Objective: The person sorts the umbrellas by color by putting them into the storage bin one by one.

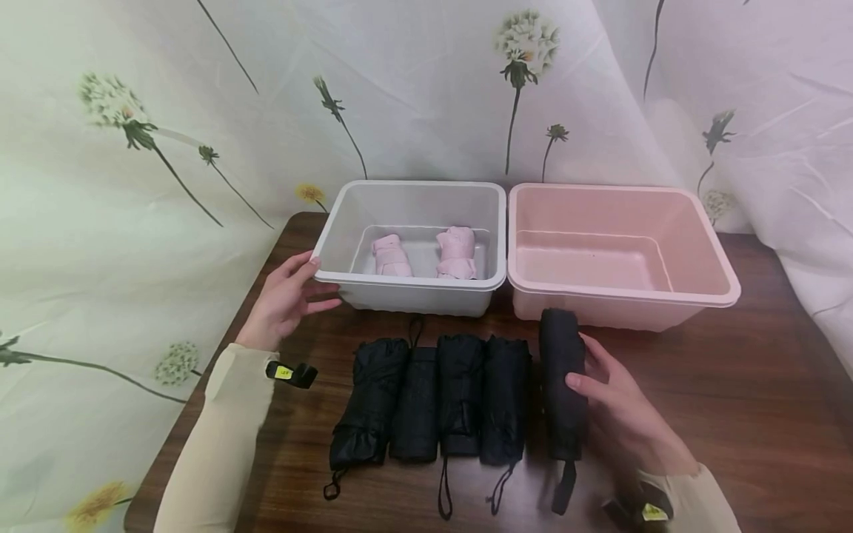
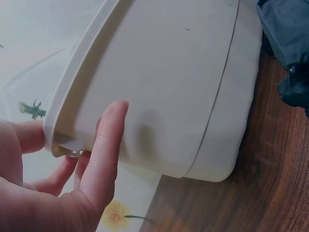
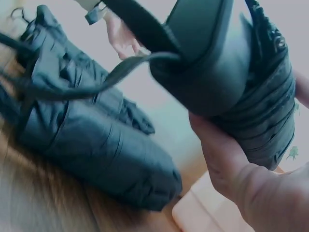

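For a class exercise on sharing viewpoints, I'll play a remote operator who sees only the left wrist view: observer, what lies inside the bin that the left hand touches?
Observer: Two pink bundles lie in the grey bin.
Operator: What is the right hand doing?
Observer: It holds a black folded umbrella.
Operator: Does anything stand beside the bin?
Observer: Yes, a pink bin, to its right in the head view.

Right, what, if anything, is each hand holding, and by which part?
The right hand grips a black umbrella around its middle; the left hand holds the grey bin by its rim's near left corner.
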The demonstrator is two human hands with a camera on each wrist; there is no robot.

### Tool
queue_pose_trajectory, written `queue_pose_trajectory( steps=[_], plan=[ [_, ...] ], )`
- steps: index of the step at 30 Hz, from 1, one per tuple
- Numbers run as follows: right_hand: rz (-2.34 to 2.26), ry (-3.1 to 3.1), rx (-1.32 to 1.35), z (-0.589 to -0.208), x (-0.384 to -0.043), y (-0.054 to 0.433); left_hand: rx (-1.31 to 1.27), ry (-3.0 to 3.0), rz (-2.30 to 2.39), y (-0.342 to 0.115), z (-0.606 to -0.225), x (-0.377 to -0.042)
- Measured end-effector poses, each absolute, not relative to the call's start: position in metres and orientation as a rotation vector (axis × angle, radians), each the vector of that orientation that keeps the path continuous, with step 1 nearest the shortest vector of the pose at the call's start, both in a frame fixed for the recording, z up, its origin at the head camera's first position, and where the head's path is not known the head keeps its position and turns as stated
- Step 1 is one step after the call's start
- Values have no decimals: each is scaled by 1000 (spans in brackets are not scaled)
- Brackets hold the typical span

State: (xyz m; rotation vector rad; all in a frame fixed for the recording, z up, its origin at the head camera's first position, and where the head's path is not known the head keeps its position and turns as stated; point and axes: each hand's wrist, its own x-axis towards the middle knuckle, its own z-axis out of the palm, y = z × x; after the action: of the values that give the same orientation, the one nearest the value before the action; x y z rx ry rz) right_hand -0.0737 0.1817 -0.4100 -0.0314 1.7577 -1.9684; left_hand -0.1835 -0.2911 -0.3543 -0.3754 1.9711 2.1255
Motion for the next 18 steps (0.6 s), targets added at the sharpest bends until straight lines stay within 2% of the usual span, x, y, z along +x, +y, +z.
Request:
queue_pose_trajectory(
  steps=[18],
  plan=[
    [-2309,1360,-208,-381,-70,178,-377,1959,2131,-292,-353,-183]
  ],
)
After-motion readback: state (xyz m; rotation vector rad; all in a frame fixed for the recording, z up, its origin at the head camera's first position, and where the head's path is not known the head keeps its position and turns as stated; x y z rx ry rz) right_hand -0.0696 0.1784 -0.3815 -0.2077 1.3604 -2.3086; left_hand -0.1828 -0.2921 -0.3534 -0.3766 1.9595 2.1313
